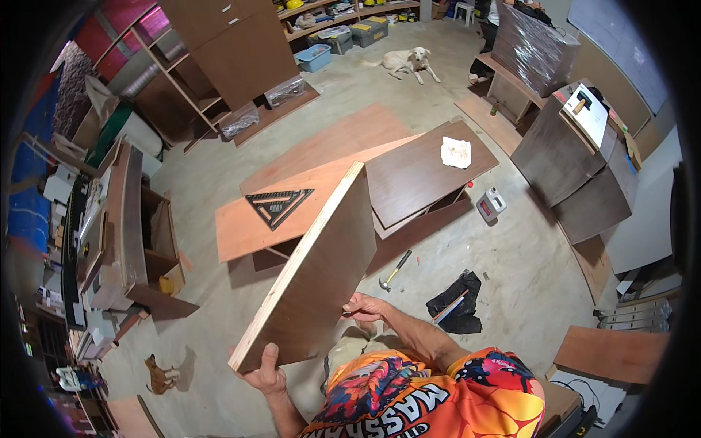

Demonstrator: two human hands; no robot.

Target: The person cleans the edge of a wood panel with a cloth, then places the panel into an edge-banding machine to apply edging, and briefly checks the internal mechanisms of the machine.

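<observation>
A thick plywood panel (314, 292) with a pale layered edge stands tilted in front of me, running from lower left to upper middle. My left hand (266, 374) grips its lower left corner, thumb on the brown face. At the panel's near right side is my right hand (367, 308), its fingers pinched together. Something small and dark shows at those fingertips, too small to name. Beyond the panel, a black triangular speed square (280, 206) lies on a reddish plywood sheet (237, 230). A claw hammer (396, 271) with a yellow and black handle rests on the floor.
A dark brown board (416, 179) carries a crumpled white paper (456, 152). Beside it stand a grey jug (491, 205) and, closer, a black cloth bag (456, 303). Cabinets (577, 164) line the right. A white dog (412, 62) lies far off; a brown dog (159, 376) is at lower left.
</observation>
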